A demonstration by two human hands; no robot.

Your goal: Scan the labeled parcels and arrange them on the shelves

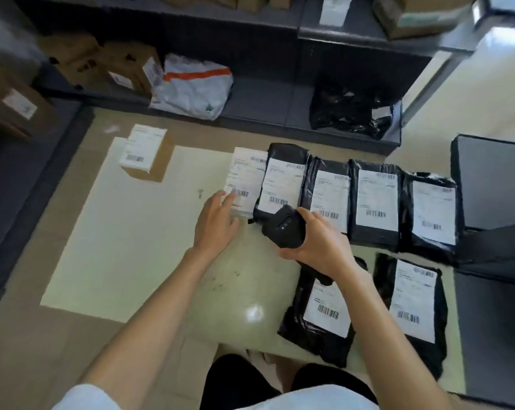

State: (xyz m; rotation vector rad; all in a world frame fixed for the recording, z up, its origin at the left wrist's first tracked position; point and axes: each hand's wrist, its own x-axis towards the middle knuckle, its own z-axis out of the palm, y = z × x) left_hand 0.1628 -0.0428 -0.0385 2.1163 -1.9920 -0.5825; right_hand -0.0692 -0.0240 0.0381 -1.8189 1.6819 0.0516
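The white parcel (245,180) lies on the floor at the left end of a row of black labeled parcels (374,202), the left hand (216,223) resting straight-fingered on its near edge while the right hand (318,242) grips a black scanner (284,229) just beside it.

flattened cardboard (37,335) and a pale sheet (132,247) cover the floor.

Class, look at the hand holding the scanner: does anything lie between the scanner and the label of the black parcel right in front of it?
Nothing visible does. The right hand holds the scanner just over the near edge of the black parcel, whose label barcode lies uncovered. The left hand rests on the neighbouring white parcel, off to the side.
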